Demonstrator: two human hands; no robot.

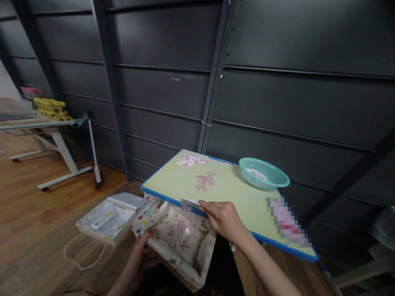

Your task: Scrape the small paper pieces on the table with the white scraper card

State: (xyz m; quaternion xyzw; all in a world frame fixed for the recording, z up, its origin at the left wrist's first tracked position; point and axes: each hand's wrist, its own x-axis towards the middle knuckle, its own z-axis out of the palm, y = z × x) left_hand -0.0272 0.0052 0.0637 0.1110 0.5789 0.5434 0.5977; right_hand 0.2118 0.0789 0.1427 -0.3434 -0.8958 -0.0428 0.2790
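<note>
My left hand point(142, 253) grips the left rim of a basket point(173, 255), its fingers wrapped under the side. The basket is lined with a printed sheet and tilted below the front edge of a small yellow table point(237, 201) with blue trim. Pinkish pieces and dark specks lie on the lining. My right hand point(224, 218) pinches a flat white scraper-like piece point(190, 203) at that table edge, just above the basket. On the tabletop are a patch of small pink pieces point(204, 181) and a heap of white and pink pieces point(193, 160).
A turquoise plastic basin point(265, 172) holding white pieces stands at the table's back right. A pixelated pink item point(286, 222) lies at the right end. On the floor at left sits an open white box point(108, 220) with a cord. Dark panels point(160, 90) rise behind.
</note>
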